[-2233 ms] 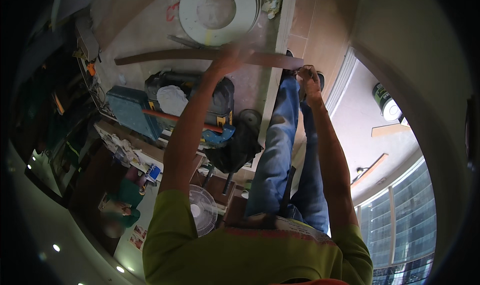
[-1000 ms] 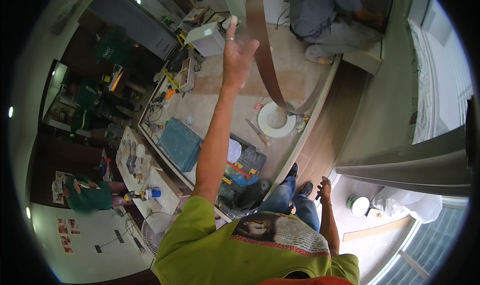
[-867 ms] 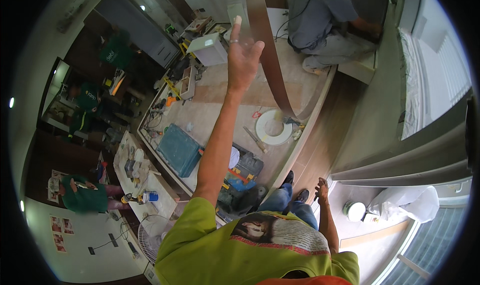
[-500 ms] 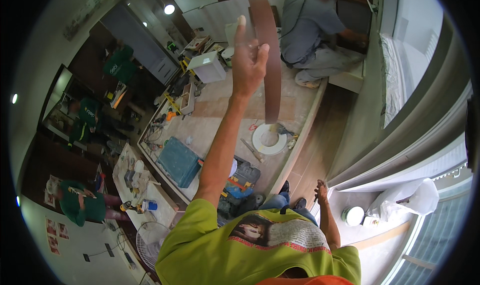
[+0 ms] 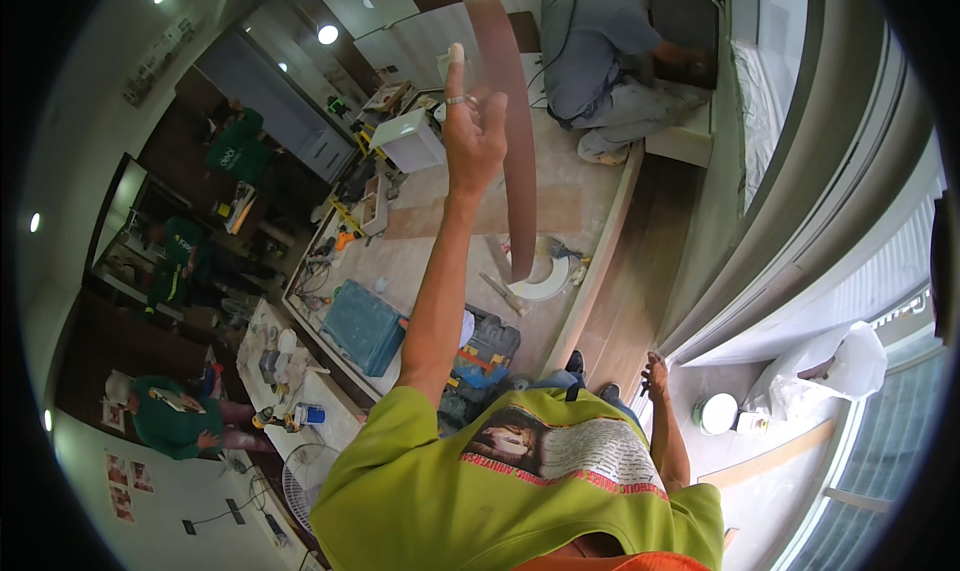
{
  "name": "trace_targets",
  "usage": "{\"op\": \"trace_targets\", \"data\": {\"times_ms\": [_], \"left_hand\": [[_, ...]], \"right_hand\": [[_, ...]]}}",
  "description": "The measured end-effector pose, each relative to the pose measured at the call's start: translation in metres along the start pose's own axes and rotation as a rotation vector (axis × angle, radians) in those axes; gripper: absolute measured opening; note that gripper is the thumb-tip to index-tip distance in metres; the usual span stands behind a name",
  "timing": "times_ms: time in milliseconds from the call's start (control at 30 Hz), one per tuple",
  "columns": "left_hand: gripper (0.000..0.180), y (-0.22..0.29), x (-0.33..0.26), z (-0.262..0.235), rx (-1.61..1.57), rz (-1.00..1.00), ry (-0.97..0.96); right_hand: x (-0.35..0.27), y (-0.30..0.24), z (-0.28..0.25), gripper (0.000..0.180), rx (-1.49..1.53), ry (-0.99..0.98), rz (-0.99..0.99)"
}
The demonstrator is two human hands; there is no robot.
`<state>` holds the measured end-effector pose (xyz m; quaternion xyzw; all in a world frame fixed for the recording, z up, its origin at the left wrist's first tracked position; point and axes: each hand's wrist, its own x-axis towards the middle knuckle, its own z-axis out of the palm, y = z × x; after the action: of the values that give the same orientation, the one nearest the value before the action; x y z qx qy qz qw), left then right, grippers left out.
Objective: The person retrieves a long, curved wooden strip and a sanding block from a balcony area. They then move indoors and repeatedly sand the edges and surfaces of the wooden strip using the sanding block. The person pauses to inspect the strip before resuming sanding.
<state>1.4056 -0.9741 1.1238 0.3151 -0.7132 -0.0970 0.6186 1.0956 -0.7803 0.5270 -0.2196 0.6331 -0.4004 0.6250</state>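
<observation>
My left hand [image 5: 474, 141] is raised in front of me, its index finger stretched upward and a ring on one finger. It grips a long, narrow brown strip of board [image 5: 512, 161] at its left edge; the exact grip is blurred. The strip stands nearly upright, its lower end in front of a white ring-shaped roll [image 5: 547, 279] on the raised platform. Low at my right side hangs my right hand [image 5: 655, 376], its fingers loosely apart and holding nothing that I can see. It is nearest the wall edge beside the window ledge.
A person in grey [image 5: 600, 61] crouches at the far right of the platform [image 5: 420, 256]. A teal case [image 5: 362, 327], an open toolbox [image 5: 485, 356] and a white box [image 5: 410, 141] stand there. People in green work at left. A fan [image 5: 310, 481] stands near; a bucket [image 5: 716, 413] is at right.
The strip has shifted left, with its upper end now showing and its lower end overlapping the white roll. My left hand has moved slightly left. My right hand's fingers look looser.
</observation>
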Motion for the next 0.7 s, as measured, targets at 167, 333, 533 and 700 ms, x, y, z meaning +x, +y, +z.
{"op": "trace_targets", "data": {"times_ms": [167, 333, 533, 700], "left_hand": [[0.076, 0.0, -0.001, 0.013, -0.129, 0.0, 0.025], [0.076, -0.001, 0.015, 0.021, -0.212, -0.05, 0.091], [0.076, 0.009, 0.034, 0.045, -0.298, -0.039, 0.122], [0.075, 0.004, 0.049, 0.071, -0.309, 0.002, 0.126]], "right_hand": [[0.004, -0.004, -0.009, 0.06, -0.001, 0.058, 0.019], [0.0, -0.026, -0.006, 0.052, 0.088, 0.066, -0.097], [-0.024, -0.055, 0.003, 0.045, 0.085, 0.073, -0.196], [-0.041, -0.087, 0.01, 0.05, 0.045, 0.003, -0.223]]}}
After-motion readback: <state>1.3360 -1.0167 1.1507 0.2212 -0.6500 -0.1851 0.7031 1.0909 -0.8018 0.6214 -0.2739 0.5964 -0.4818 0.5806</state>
